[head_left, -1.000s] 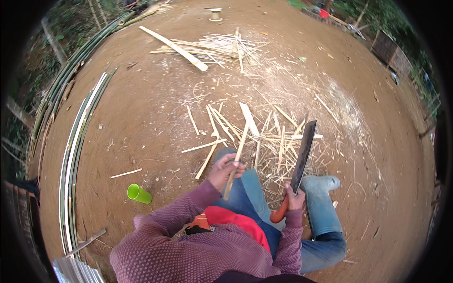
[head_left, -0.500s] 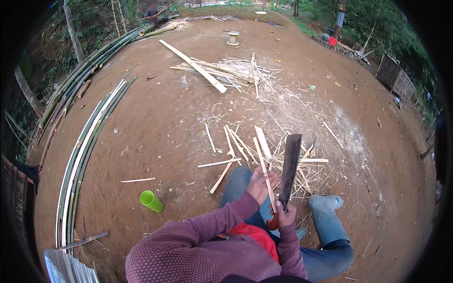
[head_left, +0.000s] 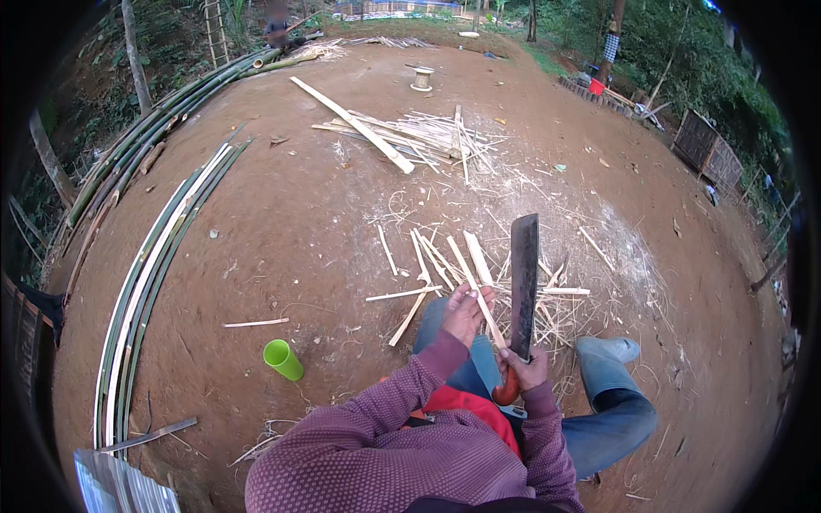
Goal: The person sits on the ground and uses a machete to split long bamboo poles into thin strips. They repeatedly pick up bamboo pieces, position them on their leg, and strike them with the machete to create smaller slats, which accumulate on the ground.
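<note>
A thin, pale bamboo strip (head_left: pixel 462 267) slants up and away from my lap, held in the fingers of my left hand (head_left: pixel 463 316) around its middle. My right hand (head_left: pixel 528 366) is closed around a machete (head_left: pixel 524 272) near the base of its blade. The wide dark blade stands almost upright, and its reddish-brown curved handle (head_left: pixel 506 390) shows below the hand. The strip's lower end meets the right hand's thumb beside the blade; whether that thumb pinches it, I cannot tell. Beyond my hands, several split strips (head_left: pixel 425 256) lie on the ground.
Shavings (head_left: pixel 560 321) litter the ground around my boot (head_left: pixel 605 350). A green cup (head_left: pixel 283 360) stands at left, near long bamboo lengths (head_left: pixel 167 265). Farther off are a pile of split bamboo (head_left: pixel 419 137), a small spool-shaped stand (head_left: pixel 422 79) and a seated person (head_left: pixel 277 32).
The machete blade has turned more upright and appears higher. The bamboo strip leans further left, with my left hand still on it. The whole view has shifted slightly.
</note>
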Action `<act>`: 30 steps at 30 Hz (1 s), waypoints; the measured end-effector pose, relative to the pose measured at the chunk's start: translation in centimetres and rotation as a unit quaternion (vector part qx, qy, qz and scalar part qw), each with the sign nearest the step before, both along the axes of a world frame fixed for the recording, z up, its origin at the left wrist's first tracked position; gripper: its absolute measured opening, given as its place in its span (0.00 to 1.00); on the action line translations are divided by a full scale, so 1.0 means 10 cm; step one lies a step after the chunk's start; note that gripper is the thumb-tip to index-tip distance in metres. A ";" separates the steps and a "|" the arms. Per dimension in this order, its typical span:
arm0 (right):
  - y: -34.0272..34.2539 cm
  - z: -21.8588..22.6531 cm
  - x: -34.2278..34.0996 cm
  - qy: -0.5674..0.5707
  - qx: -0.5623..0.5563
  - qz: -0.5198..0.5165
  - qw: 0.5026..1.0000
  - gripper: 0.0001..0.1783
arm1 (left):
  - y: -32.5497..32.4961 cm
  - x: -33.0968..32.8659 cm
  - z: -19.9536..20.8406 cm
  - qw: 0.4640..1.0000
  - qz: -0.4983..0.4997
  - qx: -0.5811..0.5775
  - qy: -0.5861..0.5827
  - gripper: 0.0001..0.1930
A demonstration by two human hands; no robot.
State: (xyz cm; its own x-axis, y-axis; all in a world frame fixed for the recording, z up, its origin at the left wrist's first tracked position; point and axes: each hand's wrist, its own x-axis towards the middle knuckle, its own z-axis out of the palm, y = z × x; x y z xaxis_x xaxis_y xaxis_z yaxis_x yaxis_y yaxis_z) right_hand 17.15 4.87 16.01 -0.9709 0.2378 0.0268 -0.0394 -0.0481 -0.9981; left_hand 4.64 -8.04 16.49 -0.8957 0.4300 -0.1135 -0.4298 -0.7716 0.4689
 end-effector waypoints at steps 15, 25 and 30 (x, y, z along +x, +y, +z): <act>0.79 -0.67 0.12 -0.064 -0.036 0.004 0.997 0.05 | -0.14 -0.59 -0.02 0.930 -0.034 -0.316 0.182 0.14; 1.08 -1.02 0.16 -0.071 -0.098 -0.097 0.988 0.06 | 0.35 -0.56 0.15 0.892 -0.044 -0.349 0.285 0.13; 1.21 -1.31 0.10 -0.119 -0.059 -0.209 0.969 0.09 | 0.45 -0.61 -0.06 0.875 -0.014 -0.363 0.321 0.10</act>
State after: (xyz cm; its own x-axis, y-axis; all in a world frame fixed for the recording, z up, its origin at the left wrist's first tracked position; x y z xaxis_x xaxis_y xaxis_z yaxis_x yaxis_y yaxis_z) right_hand 18.20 16.96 2.90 -0.7638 0.6001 -0.2378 0.1510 -0.1921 -0.9697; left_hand -1.43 -3.50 15.90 -0.8653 0.4763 0.1559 0.0869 -0.1637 0.9827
